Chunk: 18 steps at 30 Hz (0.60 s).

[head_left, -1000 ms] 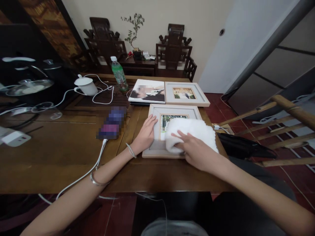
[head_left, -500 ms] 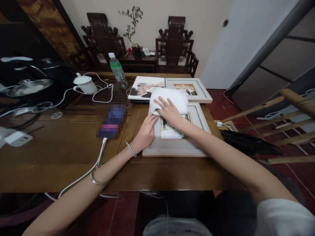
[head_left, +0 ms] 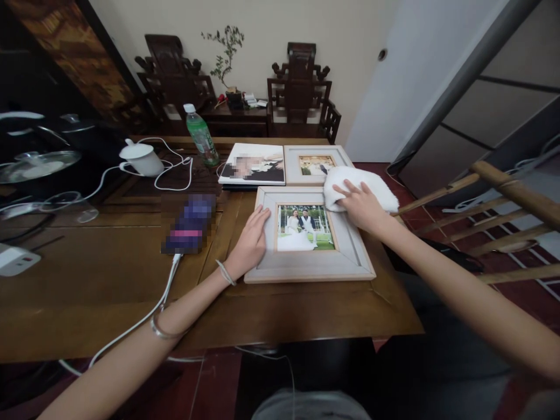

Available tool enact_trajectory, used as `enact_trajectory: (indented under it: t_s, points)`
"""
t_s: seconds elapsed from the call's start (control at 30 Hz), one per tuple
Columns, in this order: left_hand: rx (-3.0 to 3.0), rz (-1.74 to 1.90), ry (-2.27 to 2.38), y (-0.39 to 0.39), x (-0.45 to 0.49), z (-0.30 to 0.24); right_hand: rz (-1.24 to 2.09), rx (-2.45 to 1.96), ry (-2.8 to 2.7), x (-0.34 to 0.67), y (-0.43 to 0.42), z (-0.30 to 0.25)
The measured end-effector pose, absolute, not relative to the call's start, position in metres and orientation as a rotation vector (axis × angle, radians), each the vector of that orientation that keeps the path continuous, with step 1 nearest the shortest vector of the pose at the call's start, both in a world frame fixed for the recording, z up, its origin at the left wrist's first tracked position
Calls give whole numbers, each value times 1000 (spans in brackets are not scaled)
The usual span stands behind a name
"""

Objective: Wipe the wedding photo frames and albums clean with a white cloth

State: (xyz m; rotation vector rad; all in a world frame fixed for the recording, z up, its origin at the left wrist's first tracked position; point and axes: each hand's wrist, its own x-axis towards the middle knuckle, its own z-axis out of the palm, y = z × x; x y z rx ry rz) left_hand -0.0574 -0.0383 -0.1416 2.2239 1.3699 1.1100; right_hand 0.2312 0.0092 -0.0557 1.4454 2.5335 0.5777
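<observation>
A light-coloured picture frame (head_left: 315,269) with a wedding photo inside lies flat near the table's right end. Along its left edge rests my left hand (head_left: 251,245), fingers stretched out flat on the border. My right hand (head_left: 364,209) is closed on a folded white towel (head_left: 381,189), pressing it over the frame's upper right corner. Part of the towel hangs past the frame's right side. Behind, a second picture frame (head_left: 343,156) is partly covered by the towel. Left of that one lies a white-edged photo panel (head_left: 262,153), on top of something dark.
On the wooden table (head_left: 109,303) to the left are a phone (head_left: 190,224) on a white cable, a lidded white cup (head_left: 142,158) and a green-labelled bottle (head_left: 202,135). A pot (head_left: 39,169) stands at the far left. A wooden chair (head_left: 516,192) is at the right.
My right hand has slid the towel rightward, from the frame's upper left to its upper right corner, uncovering the photo. My left hand stays at the left edge. The view has shifted slightly.
</observation>
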Motion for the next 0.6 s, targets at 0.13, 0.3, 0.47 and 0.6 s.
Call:
enact_trajectory:
  t_s: [0.13,0.3,0.47,0.6]
  points:
    - [2210,1115,1359,-40,-57,-141,450,1360,2560,235,-34,-47]
    - [2204,1111,1364,-40,-57,-141,57,1272,2659,236,-105,-33]
    - [2214,1093,1348,-38,-59,-141,-360,1138,2755,226,-142,-22]
    - [2239,1073,1320,-38,-60,-140,-367,1108,2794,209,-132,-33]
